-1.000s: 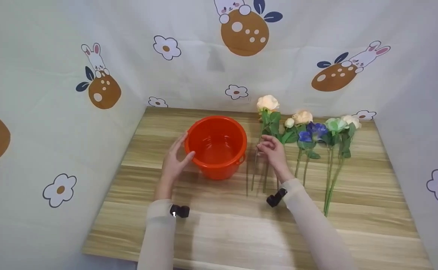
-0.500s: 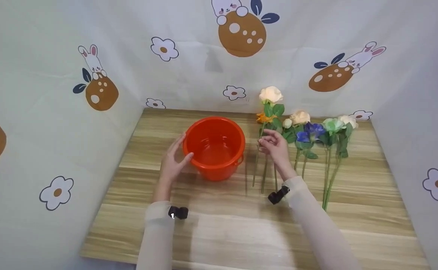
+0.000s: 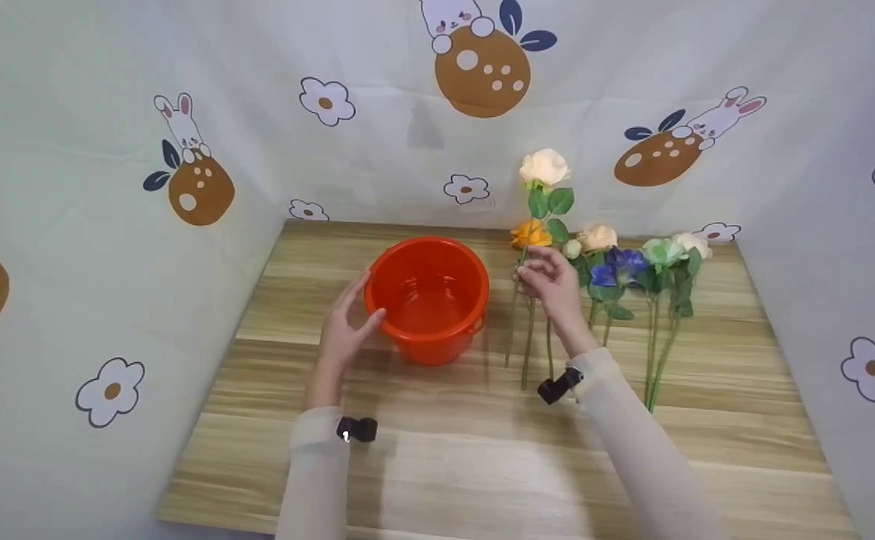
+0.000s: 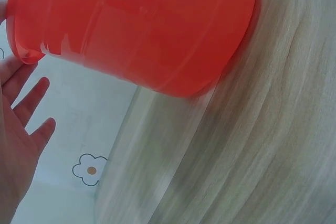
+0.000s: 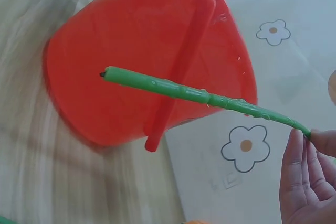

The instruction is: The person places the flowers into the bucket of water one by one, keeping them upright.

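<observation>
A red plastic bucket point(image 3: 431, 349) stands upright on the wooden table, its opening facing up. My left hand point(image 3: 341, 330) touches its left rim with fingers spread and fairly straight; in the left wrist view the fingers point(image 4: 32, 100) lie along the rim's edge. Between thumb and fingertips, my right hand point(image 3: 556, 289) pinches the stem of a cream artificial rose point(image 3: 545, 168). That rose is raised off the table to the bucket's right, bloom up and cut end down. In the right wrist view the green stem point(image 5: 181, 92) crosses in front of the bucket and its handle point(image 5: 181, 72).
Several artificial flowers lie to the right: an orange one point(image 3: 530, 234), a peach one point(image 3: 597, 238), a blue-purple one point(image 3: 619, 266) and a pale green one point(image 3: 663, 253). A patterned cloth point(image 3: 377, 150) hangs behind the table point(image 3: 467, 465).
My right hand has lifted the cream rose upward and slightly away from me, uncovering the orange flower beneath. The left hand stays at the bucket's rim.
</observation>
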`<state>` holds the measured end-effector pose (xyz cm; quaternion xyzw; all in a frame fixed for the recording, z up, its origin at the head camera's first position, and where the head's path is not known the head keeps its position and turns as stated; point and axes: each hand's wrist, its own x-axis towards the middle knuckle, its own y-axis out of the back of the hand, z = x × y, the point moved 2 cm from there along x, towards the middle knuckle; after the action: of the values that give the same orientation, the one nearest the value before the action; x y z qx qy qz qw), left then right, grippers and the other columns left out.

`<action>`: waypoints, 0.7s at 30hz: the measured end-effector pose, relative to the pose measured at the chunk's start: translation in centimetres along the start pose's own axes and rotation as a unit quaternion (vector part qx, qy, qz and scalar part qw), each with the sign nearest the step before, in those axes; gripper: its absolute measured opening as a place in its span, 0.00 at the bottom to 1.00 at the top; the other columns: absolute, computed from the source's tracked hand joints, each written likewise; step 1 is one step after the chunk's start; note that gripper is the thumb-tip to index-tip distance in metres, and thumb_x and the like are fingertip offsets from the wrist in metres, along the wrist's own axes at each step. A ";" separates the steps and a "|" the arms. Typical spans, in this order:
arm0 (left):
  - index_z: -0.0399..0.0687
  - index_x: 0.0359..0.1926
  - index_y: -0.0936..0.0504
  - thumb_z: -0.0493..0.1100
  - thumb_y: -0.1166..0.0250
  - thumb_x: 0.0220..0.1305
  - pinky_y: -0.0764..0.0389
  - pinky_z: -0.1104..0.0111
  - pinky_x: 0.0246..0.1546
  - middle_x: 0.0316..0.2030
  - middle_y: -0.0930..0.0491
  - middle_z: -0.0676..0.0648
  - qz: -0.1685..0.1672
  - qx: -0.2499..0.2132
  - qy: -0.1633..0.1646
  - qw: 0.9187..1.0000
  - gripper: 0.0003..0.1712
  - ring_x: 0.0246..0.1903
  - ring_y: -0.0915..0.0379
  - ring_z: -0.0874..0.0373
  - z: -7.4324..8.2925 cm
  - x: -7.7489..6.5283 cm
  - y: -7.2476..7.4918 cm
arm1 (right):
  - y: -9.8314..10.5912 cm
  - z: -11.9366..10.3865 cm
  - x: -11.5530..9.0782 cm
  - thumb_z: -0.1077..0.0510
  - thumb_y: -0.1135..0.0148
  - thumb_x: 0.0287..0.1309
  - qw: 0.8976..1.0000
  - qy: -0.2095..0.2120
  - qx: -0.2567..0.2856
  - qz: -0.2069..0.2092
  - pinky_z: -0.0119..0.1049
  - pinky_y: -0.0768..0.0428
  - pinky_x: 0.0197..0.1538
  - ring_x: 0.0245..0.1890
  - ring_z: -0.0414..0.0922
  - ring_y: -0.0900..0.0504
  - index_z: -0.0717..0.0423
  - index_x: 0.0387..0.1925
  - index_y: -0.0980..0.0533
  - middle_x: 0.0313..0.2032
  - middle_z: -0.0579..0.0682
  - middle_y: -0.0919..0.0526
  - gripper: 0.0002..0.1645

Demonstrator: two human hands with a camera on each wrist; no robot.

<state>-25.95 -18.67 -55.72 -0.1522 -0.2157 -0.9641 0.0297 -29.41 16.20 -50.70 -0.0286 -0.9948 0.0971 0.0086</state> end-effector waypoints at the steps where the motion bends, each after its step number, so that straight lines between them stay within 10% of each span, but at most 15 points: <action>1: 0.55 0.72 0.31 0.45 0.30 0.62 0.44 0.46 0.76 0.73 0.34 0.47 0.000 -0.001 0.001 1.000 0.38 0.75 0.42 0.51 0.0 0.0 0.0 | -0.1 -0.2 0.0 0.70 0.37 0.61 1.000 0.001 0.004 0.001 0.31 0.14 0.33 0.29 0.37 0.16 0.68 0.58 0.29 0.30 0.41 0.15 0.24; 21: 0.36 0.70 0.32 0.34 0.32 0.61 0.47 0.44 0.76 0.72 0.35 0.36 0.000 -0.027 0.008 1.000 0.36 0.74 0.44 0.40 3.7 -0.5 0.3 | -0.7 -4.6 -0.4 0.71 0.38 0.62 0.999 0.037 0.023 -0.002 0.30 0.14 0.33 0.30 0.37 0.16 0.65 0.58 0.29 0.32 0.41 0.16 0.23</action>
<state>-24.40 -17.39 -52.51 -0.1450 -0.1890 -0.9708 0.0278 -28.99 16.43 -46.02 -0.0304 -0.9914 0.1190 0.0462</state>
